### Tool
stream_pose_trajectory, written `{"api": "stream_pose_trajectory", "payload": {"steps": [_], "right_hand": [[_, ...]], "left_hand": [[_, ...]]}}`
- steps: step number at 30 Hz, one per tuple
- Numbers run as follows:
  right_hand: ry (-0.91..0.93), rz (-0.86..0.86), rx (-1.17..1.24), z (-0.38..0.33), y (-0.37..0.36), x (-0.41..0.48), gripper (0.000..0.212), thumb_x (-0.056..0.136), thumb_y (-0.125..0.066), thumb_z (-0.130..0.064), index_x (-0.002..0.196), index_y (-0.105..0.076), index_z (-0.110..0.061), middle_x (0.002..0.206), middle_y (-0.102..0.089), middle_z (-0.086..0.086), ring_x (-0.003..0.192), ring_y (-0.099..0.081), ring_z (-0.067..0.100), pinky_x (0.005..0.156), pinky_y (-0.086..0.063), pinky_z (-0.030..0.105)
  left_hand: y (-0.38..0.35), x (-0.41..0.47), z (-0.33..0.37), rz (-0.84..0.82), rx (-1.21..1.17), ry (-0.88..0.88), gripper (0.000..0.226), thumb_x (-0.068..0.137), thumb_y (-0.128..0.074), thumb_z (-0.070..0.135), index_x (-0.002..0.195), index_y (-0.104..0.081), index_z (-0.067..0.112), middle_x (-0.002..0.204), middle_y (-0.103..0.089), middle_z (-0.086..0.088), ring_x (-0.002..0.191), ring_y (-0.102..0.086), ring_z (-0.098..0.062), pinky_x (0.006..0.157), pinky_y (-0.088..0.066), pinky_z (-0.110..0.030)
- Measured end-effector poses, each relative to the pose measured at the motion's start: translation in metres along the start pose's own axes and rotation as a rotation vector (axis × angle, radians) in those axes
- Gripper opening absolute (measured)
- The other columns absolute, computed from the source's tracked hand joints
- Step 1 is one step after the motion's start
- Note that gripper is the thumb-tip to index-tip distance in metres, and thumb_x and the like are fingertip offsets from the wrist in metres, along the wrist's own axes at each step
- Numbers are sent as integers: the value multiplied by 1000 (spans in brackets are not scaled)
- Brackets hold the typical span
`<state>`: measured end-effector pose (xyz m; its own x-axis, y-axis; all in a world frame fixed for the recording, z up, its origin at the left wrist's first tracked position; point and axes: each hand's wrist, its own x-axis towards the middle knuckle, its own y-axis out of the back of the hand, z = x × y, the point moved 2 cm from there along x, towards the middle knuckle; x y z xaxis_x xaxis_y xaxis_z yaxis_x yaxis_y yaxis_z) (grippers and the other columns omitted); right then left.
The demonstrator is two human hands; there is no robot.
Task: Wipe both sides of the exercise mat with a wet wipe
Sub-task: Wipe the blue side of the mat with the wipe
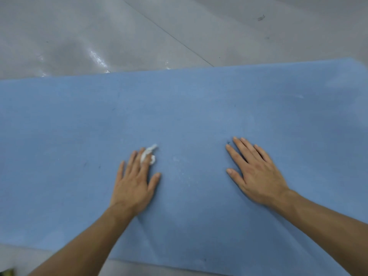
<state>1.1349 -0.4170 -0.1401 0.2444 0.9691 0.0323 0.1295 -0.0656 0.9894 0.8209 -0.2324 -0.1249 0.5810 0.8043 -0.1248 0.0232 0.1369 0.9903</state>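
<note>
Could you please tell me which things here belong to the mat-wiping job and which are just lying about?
Job: blue exercise mat; white wet wipe under the left hand; right hand flat on the mat.
Lying about: grey floor; an unclear yellowish thing at the lower left corner.

Both hands rest on the exercise mat (199, 108) spread across the floor (99, 36), left hand (133, 182) atop a wet wipe (149, 155), right hand (256, 172) well apart.
</note>
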Motion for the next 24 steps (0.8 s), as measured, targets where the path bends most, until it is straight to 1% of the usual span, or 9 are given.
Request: {"api": "stream_pose_trajectory", "payload": {"steps": [2,4,6,8,13,17,20,22,24], "right_hand": [[-1,7,-6,0,0,0,68,105,-29,-56,164,-31,-22,172,-22,1,160,-16,18,128,-17,43],[-1,14,-2,1,2,0,68,105,-29,-56,163,-32,-22,172,-23,1,159,-18,18,128,-19,44],[2,17,-1,0,3,0,68,104,-30,-56,163,-34,-21,172,-24,2,159,-19,19,127,-20,44],[1,18,2,-2,3,0,69,104,-30,-56,162,-35,-20,171,-25,2,159,-20,19,127,-20,44],[-8,32,16,-2,5,-1,69,102,-32,-56,161,-38,-20,170,-28,2,158,-24,19,125,-23,45],[-8,18,15,-2,6,2,70,101,-33,-55,160,-39,-20,170,-29,1,157,-27,20,124,-24,45],[-1,-2,11,-2,8,5,71,100,-34,-57,161,-38,-21,170,-28,0,157,-26,19,124,-22,43],[1,-20,11,-1,10,8,72,99,-34,-58,162,-36,-22,171,-27,-1,158,-24,18,125,-17,40],[-9,-41,11,-1,11,13,73,98,-34,-60,162,-35,-24,171,-26,-1,158,-22,18,126,-11,36]], "left_hand": [[4,10,-18,0,-52,171,81,95,-13,70,164,-19,28,172,-16,7,159,-7,-18,128,-9,-49],[7,18,-18,-2,-107,199,83,94,-12,71,165,-12,28,173,-11,6,159,-6,-19,128,-11,-49],[5,20,-1,0,-154,89,83,96,-20,69,165,-12,24,174,-6,4,160,-8,-20,127,-17,-48],[0,11,28,-16,-164,-86,80,100,-25,66,165,-18,20,174,-3,0,160,-9,-22,127,-19,-46],[-10,-27,116,-94,-123,-515,74,104,-33,60,165,-19,20,174,-2,1,160,3,-17,127,-7,-44],[-12,-13,111,-99,-50,-601,70,105,-30,56,164,-20,20,174,-8,4,160,0,-16,127,-4,-44],[-6,15,73,-81,-20,-532,69,106,-27,56,165,-19,22,172,-18,5,160,-3,-15,127,-2,-42],[2,38,43,-94,-35,-384,71,104,-21,60,166,-9,27,172,-14,7,159,3,-10,127,-1,-43],[10,56,7,-106,-73,-185,75,99,-12,65,165,4,34,173,-6,11,158,8,-8,128,0,-45]]}}
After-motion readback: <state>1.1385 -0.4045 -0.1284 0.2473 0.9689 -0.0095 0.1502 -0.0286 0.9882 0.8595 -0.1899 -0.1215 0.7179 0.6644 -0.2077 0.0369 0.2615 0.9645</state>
